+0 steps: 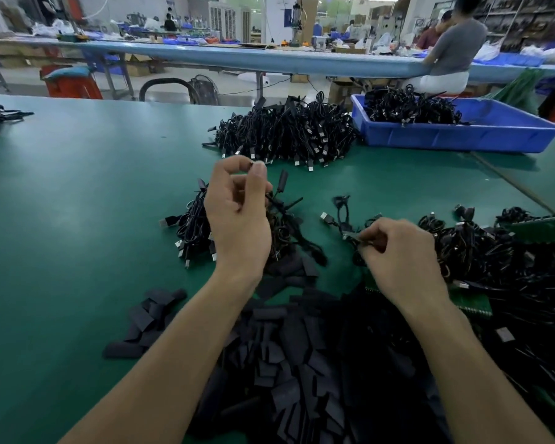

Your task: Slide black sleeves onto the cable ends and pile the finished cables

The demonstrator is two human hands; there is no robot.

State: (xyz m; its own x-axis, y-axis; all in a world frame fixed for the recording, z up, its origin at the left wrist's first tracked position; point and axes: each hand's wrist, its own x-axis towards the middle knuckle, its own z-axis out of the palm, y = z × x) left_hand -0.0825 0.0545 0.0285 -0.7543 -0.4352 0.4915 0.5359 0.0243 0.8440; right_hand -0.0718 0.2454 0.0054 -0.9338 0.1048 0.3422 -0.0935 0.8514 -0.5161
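**Cable in hand, sleeve not yet fitted**

Right hand (pixel 401 251): the fingers pinch a thin black cable with a silver plug (pixel 329 218) low over the green bench (pixel 77 203). It is just beside the tangled heap of black cables (pixel 494 261) on the right.

Left hand (pixel 237 216): raised over a small pile of black cables (pixel 193 229), with thumb and forefinger tips pressed together. Whether they hold anything cannot be told.

The flat black sleeves (pixel 285 363) lie heaped nearest the person.

Judged step: a cable is being fetched for sleeving. The next move calls for the left hand to take one sleeve, open its mouth and line it up with the cable end.
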